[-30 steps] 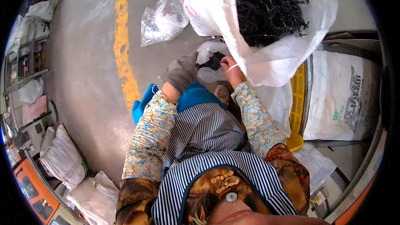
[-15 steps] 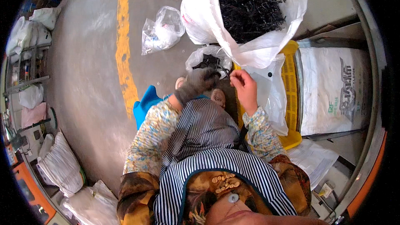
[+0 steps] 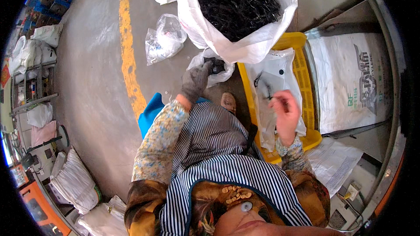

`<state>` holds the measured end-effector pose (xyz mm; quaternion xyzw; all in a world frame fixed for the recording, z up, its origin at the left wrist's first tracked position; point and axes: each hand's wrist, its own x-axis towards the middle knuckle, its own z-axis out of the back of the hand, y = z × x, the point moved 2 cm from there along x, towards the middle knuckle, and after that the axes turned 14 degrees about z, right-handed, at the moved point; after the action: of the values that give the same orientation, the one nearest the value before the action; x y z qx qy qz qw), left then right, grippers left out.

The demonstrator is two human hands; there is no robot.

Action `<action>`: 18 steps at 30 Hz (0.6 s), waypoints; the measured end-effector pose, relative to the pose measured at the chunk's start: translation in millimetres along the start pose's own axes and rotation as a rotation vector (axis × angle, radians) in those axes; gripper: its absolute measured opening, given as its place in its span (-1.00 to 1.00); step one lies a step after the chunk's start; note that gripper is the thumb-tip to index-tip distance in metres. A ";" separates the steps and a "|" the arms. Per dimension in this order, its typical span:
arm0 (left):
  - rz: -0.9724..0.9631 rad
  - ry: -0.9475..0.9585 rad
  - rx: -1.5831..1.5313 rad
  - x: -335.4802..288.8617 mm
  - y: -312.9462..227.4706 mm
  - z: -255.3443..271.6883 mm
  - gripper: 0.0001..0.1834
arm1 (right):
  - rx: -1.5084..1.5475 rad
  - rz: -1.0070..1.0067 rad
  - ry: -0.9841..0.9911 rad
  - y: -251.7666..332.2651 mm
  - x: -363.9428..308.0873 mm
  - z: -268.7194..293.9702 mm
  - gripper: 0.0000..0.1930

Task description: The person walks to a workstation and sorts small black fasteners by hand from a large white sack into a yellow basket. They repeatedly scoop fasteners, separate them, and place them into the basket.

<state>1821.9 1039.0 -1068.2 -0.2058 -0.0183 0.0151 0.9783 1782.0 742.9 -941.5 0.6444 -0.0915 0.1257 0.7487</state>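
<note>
At the mouth of a small clear bag point(image 3: 226, 75) on the floor is my left hand point(image 3: 194, 81), in a dark grey glove. Its fingers bend together over black pieces point(image 3: 214, 64) in that bag; what they grip is hidden. My bare right hand point(image 3: 286, 116) hovers over a yellow crate point(image 3: 247, 87) lined with a clear plastic bag point(image 3: 262, 120). Its fingers are curled and smeared by motion. Just beyond the fingertips is a blurred, thin black piece point(image 3: 264, 86); I cannot tell whether it is held or loose.
A large white sack point(image 3: 197, 22) full of black plastic pieces point(image 3: 236, 4) stands beyond the crate. Another clear bag point(image 3: 166, 41) lies on the floor to the left. A printed white sack point(image 3: 341, 83) lies right of the crate. My shoe point(image 3: 228, 101) is near the crate.
My hands have moved apart. The left has drawn back slightly leftward to the small bag; the right has shifted right and nearer, over the crate. A blurred black piece now shows there.
</note>
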 end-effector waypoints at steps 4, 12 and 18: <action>0.303 0.152 0.189 18.2 9.8 -28.3 -0.57 | -0.313 0.762 -0.250 48.6 77.2 -14.7 -0.83; 0.439 -0.136 0.076 2.1 15.0 1.8 -0.34 | -0.436 0.685 -0.009 27.3 94.9 -45.5 -0.89; 0.757 0.123 -0.232 3.6 59.9 -39.8 -0.35 | 0.240 -0.864 0.354 -150.9 -23.3 -132.7 -0.44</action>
<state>1825.8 1077.9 -1128.6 -0.3075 0.1158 0.3602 0.8731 1802.6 851.6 -1110.9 0.6741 0.3286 -0.0792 0.6568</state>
